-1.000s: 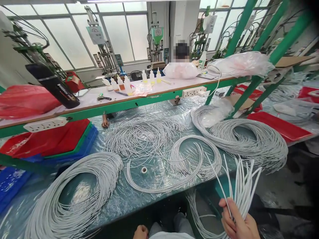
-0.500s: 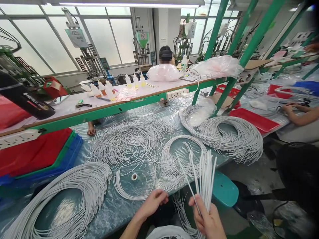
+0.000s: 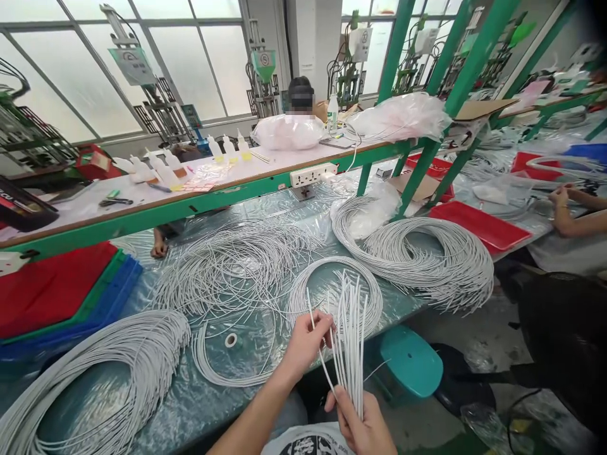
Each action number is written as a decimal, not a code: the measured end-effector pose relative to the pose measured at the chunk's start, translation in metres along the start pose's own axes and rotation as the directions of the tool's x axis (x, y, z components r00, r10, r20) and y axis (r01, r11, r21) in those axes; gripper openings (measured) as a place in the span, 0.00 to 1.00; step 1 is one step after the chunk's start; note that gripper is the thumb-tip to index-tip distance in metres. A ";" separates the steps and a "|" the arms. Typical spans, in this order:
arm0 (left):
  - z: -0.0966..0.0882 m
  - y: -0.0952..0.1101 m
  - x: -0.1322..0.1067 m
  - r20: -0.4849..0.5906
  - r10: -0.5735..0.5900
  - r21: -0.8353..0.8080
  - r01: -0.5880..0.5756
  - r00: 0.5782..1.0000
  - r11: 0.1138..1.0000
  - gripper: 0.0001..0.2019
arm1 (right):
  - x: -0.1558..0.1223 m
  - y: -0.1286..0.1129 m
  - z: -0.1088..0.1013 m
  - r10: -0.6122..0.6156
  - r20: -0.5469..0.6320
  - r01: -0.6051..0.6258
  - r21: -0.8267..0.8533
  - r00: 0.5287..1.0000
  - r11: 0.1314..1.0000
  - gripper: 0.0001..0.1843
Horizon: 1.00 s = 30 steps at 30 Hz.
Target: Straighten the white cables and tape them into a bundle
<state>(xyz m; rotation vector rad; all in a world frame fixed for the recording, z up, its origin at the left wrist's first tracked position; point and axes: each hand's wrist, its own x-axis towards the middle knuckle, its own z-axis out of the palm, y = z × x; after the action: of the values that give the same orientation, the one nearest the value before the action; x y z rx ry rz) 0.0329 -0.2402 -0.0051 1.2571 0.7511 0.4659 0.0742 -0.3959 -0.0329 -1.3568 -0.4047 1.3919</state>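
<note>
My right hand (image 3: 361,422) is closed around a fanned bundle of thin white cables (image 3: 351,335), their ends pointing up and away from me. At the bundle's left side, my left hand (image 3: 307,342) pinches a single white cable (image 3: 324,366) that stands a little apart from the others. That cable's lower part still runs into my right hand. Just behind the bundle lies a small coil of white cables (image 3: 303,284) on the bench. Left of my left arm are a loose arc of cables (image 3: 208,370) and a small white roll (image 3: 231,340).
Large cable coils lie front left (image 3: 156,354), mid-bench (image 3: 208,265) and right (image 3: 455,259). A green-framed shelf (image 3: 246,183) crosses behind, with bottles and a power strip (image 3: 313,175). A teal stool (image 3: 412,360) stands right of the bench. Other people's hands show at far left and right.
My left hand has moved up and right to the bundle and now pinches one cable. My right hand has shifted left with the bundle. The view has turned slightly right.
</note>
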 end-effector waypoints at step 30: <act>0.011 0.029 -0.004 0.039 -0.107 -0.823 0.092 0.994 0.561 0.10 | 0.009 -0.002 -0.020 -0.014 -0.090 0.024 0.114 0.996 0.993 0.35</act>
<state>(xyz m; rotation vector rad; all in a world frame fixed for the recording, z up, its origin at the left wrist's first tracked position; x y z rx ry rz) 0.0408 -0.2430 0.0254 0.3035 0.4947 0.6353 0.0945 -0.3960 -0.0415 -1.3116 -0.2735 1.3137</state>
